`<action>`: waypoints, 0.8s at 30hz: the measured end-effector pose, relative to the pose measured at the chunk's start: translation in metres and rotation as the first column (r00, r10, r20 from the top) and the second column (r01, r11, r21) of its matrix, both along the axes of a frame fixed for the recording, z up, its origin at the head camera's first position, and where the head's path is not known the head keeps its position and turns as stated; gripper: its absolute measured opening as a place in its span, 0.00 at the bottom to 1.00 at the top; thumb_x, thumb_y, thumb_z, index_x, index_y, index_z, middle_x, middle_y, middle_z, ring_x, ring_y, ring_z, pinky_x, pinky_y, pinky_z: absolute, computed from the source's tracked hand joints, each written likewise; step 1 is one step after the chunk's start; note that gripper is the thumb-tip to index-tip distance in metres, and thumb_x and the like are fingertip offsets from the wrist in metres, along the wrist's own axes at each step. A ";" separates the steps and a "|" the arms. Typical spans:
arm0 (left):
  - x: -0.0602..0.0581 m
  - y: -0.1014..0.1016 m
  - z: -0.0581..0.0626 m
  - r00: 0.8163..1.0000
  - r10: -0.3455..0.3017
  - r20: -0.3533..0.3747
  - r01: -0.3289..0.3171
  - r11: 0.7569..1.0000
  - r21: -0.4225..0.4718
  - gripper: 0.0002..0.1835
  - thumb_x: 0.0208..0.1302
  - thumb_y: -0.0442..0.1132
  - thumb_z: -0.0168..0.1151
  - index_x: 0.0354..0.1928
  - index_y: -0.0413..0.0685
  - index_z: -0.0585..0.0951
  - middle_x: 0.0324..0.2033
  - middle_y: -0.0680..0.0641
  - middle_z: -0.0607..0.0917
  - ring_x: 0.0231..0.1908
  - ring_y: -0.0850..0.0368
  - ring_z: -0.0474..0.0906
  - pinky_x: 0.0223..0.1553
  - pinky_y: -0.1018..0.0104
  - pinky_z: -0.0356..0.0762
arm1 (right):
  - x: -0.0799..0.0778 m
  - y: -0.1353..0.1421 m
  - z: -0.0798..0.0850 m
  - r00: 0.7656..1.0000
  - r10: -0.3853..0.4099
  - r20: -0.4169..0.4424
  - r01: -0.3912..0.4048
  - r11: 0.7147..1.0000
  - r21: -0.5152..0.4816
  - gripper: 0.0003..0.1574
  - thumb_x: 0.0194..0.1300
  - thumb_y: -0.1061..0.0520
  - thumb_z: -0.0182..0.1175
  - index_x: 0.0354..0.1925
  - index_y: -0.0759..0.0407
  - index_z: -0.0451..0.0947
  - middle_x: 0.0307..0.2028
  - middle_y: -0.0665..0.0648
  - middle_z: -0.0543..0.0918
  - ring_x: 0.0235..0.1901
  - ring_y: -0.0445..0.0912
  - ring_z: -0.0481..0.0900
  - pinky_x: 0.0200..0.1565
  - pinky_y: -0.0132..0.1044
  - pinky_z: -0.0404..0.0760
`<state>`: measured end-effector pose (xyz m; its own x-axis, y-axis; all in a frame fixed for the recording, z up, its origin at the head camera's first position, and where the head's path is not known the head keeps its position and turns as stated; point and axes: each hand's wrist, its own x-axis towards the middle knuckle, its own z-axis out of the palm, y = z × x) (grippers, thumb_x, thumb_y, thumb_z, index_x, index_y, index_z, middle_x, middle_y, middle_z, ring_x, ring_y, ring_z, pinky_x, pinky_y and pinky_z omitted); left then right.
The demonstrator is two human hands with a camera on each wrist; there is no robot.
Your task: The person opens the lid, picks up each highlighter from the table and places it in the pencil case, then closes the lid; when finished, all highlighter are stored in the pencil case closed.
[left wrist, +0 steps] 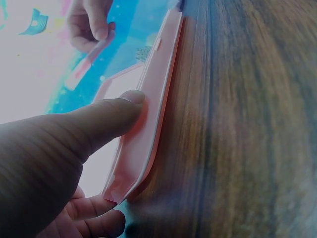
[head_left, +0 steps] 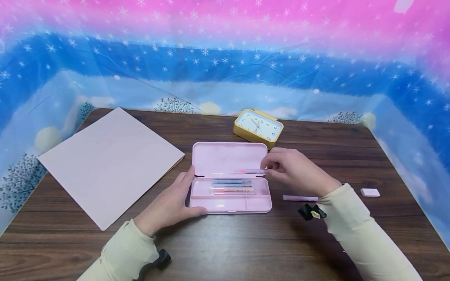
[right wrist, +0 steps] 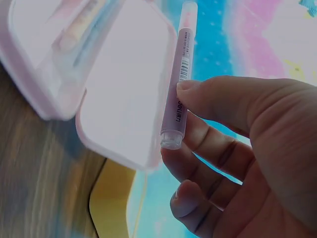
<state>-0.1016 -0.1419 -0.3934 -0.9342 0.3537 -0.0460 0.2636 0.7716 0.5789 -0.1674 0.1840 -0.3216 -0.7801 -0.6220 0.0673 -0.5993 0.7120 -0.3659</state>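
A pink pencil case [head_left: 228, 156] lies on the table with its lid folded back. My left hand [head_left: 170, 203] grips its left end, the thumb at the front wall and the fingers along the side. Above the case, my right hand [head_left: 299, 171] pinches a pink highlighter pen [right wrist: 174, 99] between thumb and fingers; its clear cap points away from the hand. Several pens [head_left: 232, 185] lie side by side in the long rear compartment. On the table under my right wrist is another pink pen [head_left: 299, 198], partly hidden by the sleeve.
Behind the case a yellow alarm clock [head_left: 258, 127] faces up at a slant. A pale square board [head_left: 112, 168] lies at the left. To the right of my right hand is a small white eraser [head_left: 370, 192]. A snowflake-patterned cloth [head_left: 225, 58] hangs behind the wooden table.
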 end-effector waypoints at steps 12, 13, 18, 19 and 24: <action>-0.001 0.001 -0.002 1.000 -0.006 -0.015 0.006 1.000 0.006 0.63 0.51 0.58 0.74 0.77 0.36 0.47 0.65 0.38 0.68 0.57 0.48 0.74 0.59 0.52 0.74 | -0.002 -0.033 -0.024 0.996 0.069 0.060 -0.073 0.996 0.054 0.06 0.64 0.59 0.64 0.39 0.49 0.84 0.36 0.45 0.81 0.33 0.39 0.76 0.39 0.34 0.77; -0.001 0.001 -0.002 1.000 -0.007 -0.016 0.007 1.000 0.006 0.62 0.51 0.58 0.74 0.77 0.35 0.47 0.65 0.38 0.68 0.58 0.48 0.74 0.59 0.52 0.74 | -0.002 -0.033 -0.025 0.996 0.067 0.060 -0.071 0.996 0.057 0.06 0.64 0.59 0.64 0.39 0.49 0.84 0.36 0.45 0.81 0.33 0.39 0.76 0.39 0.35 0.77; -0.001 0.000 -0.001 1.000 -0.005 -0.013 0.006 1.000 0.002 0.62 0.52 0.58 0.74 0.77 0.35 0.47 0.66 0.37 0.68 0.58 0.47 0.74 0.59 0.52 0.74 | -0.002 -0.037 -0.032 0.995 0.084 0.045 -0.087 0.995 0.052 0.04 0.63 0.59 0.64 0.37 0.50 0.83 0.34 0.45 0.80 0.33 0.41 0.76 0.39 0.35 0.77; -0.001 0.000 -0.001 1.000 -0.006 -0.012 0.006 1.000 0.002 0.62 0.52 0.58 0.74 0.77 0.35 0.47 0.66 0.37 0.68 0.58 0.47 0.74 0.59 0.52 0.74 | -0.002 -0.038 -0.033 0.995 0.088 0.044 -0.091 0.995 0.050 0.04 0.63 0.59 0.65 0.37 0.49 0.83 0.34 0.45 0.80 0.32 0.41 0.76 0.39 0.34 0.77; 0.000 0.001 -0.001 1.000 -0.003 -0.004 0.003 1.000 -0.003 0.63 0.51 0.58 0.75 0.77 0.35 0.47 0.65 0.37 0.68 0.58 0.47 0.74 0.59 0.52 0.74 | -0.002 -0.042 -0.036 0.994 0.075 0.081 -0.079 0.996 0.050 0.03 0.63 0.57 0.66 0.37 0.49 0.83 0.34 0.45 0.80 0.32 0.40 0.75 0.39 0.33 0.77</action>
<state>-0.1020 -0.1413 -0.3945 -0.9335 0.3560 -0.0432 0.2679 0.7724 0.5758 -0.1694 0.1425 -0.3575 -0.7313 -0.6815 -0.0272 -0.6237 0.6844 -0.3777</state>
